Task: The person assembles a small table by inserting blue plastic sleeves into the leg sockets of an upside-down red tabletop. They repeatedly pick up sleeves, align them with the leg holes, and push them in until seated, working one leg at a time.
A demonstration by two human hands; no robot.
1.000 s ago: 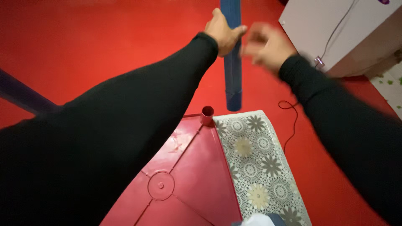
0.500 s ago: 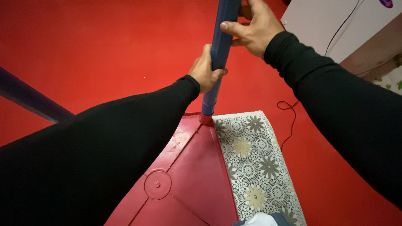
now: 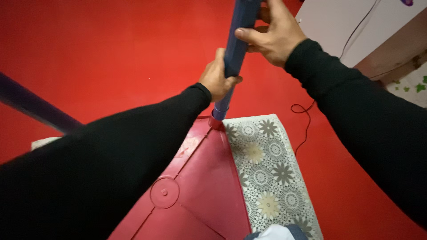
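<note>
One red floor (image 3: 111,49) fills most of the view, open and bare to the left and above the arms. One red plastic panel (image 3: 200,191), ribbed with a round boss near its middle, lies below, its corner pointing up to a small socket. One lace-patterned cloth (image 3: 267,173) with flower rounds runs along the panel's right edge, touching it. One white cabinet (image 3: 338,26) stands at the upper right, well apart from the panel, with one thin dark cord (image 3: 307,120) trailing over the floor between them. Two dark blue poles show: one blue pole (image 3: 235,44) stands upright with its foot in the panel's corner socket, and a second pole (image 3: 31,104) slants in from the left edge. The left hand (image 3: 218,80) is wrapped around the upright pole just above the socket, fingers closed on it. The right hand (image 3: 273,33) grips the same pole higher up, fingers curled round it.
</note>
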